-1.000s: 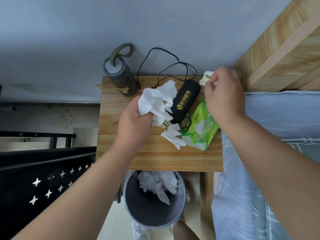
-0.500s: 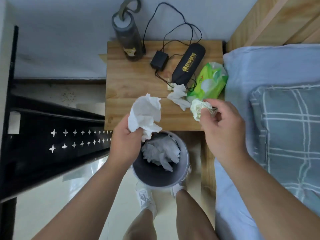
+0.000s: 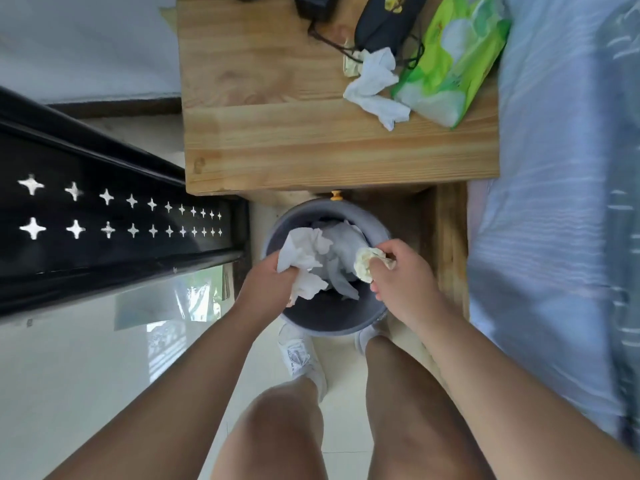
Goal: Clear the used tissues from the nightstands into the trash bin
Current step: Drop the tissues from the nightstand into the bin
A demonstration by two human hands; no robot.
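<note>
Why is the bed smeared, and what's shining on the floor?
Head view: motion blur streaks the bed; the glossy floor mirrors window light; the left hand gripping a white tissue and right hand pinching a yellowish wad look fairly sharp.

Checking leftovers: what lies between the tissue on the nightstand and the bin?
Head view: bare nightstand wood, then a yellow knob, separates tissue from bin.

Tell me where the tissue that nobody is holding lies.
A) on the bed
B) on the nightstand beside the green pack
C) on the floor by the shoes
B: the loose tissue lies on the nightstand beside the green pack; the left hand grips a big tissue and the right hand a small wad over the bin.
</note>
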